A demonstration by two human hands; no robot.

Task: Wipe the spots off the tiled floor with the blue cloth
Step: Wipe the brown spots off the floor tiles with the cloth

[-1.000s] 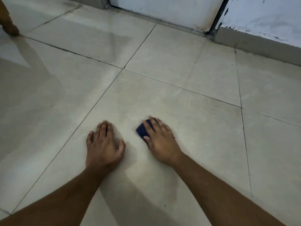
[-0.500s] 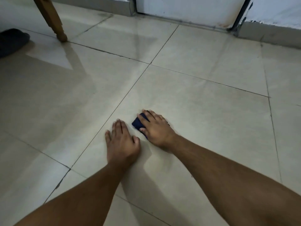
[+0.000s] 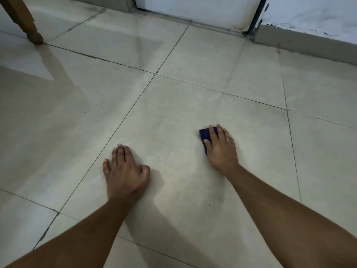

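My right hand [image 3: 221, 147] lies flat on a small folded blue cloth [image 3: 204, 135] and presses it against the pale tiled floor [image 3: 193, 105]; only the cloth's left edge shows past the fingers. My left hand [image 3: 125, 171] rests palm down on the same tile, fingers straight, bearing my weight. A small dark spot [image 3: 209, 205] sits on the tile between my forearms, and a faint dark smudge [image 3: 220, 196] lies beside it.
A wooden furniture leg [image 3: 23, 22] stands at the far left. A white door [image 3: 193, 8] and a grey skirting [image 3: 309, 47] below a scuffed wall close off the far side. Dark grout lines cross the floor.
My right hand has slid the cloth to the right, away from my left hand. The left hand stays planted on the tile. The view has shifted slightly.
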